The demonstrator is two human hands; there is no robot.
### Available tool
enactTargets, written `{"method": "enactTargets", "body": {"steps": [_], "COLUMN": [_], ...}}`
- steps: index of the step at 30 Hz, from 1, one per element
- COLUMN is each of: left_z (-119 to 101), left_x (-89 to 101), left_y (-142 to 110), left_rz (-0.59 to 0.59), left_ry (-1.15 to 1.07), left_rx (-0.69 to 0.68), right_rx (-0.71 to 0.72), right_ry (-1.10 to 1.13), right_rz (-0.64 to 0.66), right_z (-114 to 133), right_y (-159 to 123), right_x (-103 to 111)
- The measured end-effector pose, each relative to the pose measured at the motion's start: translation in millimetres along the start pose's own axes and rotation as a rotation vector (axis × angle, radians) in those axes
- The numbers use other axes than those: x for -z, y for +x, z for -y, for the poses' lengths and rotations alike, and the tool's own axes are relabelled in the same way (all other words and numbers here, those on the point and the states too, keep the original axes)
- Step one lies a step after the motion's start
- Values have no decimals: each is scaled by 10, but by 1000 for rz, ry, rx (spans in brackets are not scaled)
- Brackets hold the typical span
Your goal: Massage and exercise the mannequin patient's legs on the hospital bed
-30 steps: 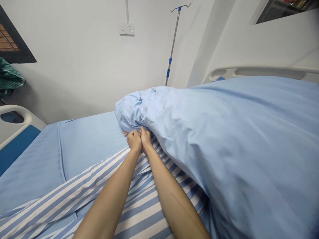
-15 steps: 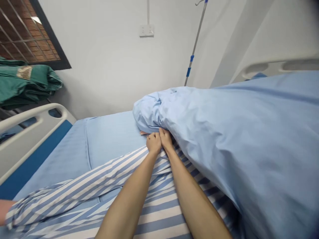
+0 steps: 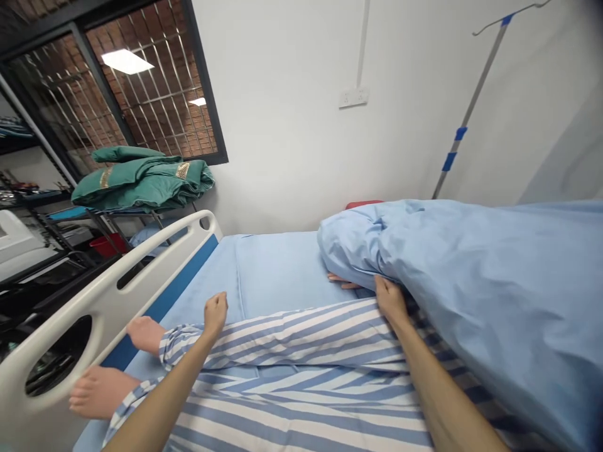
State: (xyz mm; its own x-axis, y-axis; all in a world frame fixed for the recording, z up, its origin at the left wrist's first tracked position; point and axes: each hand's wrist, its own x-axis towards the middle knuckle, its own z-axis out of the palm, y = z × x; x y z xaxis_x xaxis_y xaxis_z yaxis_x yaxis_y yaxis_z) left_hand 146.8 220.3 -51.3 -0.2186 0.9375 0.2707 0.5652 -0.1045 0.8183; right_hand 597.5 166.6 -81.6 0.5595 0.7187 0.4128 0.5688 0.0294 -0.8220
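Note:
A light blue quilt (image 3: 461,263) is folded back over the upper part of a figure lying on the bed. My right hand (image 3: 390,298) grips the quilt's lower edge near the figure's hip. Just left of it, the figure's fingers (image 3: 346,284) peek out from under the quilt. My left hand (image 3: 215,314) is closed in a fist above the figure's lower leg, with nothing visible in it. Blue-and-white striped trousers (image 3: 301,339) cover both legs. The bare feet (image 3: 106,392) stick out near the footboard.
The cream footboard (image 3: 155,270) closes off the bed's left end. Light blue sheet (image 3: 277,263) shows beyond the legs. A pole with hooks (image 3: 475,100) stands by the wall. Green folded bedding (image 3: 146,182) lies below the barred window. Something red (image 3: 365,204) shows behind the bed.
My left hand has left the quilt's edge and moved left toward the feet. The right hand stays at the quilt. The view has swung left, bringing the feet and footboard into sight.

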Motion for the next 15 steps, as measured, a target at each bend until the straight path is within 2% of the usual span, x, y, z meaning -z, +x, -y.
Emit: {"method": "enactTargets", "body": {"steps": [2, 5, 9, 11, 15], "left_z": [277, 591, 794, 818, 825], "left_x": [290, 473, 456, 438, 443], "left_y": [63, 39, -54, -78, -80], "left_rz": [-5, 38, -1, -19, 26], "left_ry": [67, 203, 393, 443, 515], "left_rx": [30, 53, 64, 82, 93], "right_rx": [-13, -26, -11, 5, -1], "right_ry": [-21, -53, -137, -218, -512], "right_rz": [-7, -18, 17, 45, 144], "right_z": [12, 57, 117, 117, 161], "right_y": [4, -3, -21, -13, 32], "right_x": [2, -1, -21, -27, -61]}}
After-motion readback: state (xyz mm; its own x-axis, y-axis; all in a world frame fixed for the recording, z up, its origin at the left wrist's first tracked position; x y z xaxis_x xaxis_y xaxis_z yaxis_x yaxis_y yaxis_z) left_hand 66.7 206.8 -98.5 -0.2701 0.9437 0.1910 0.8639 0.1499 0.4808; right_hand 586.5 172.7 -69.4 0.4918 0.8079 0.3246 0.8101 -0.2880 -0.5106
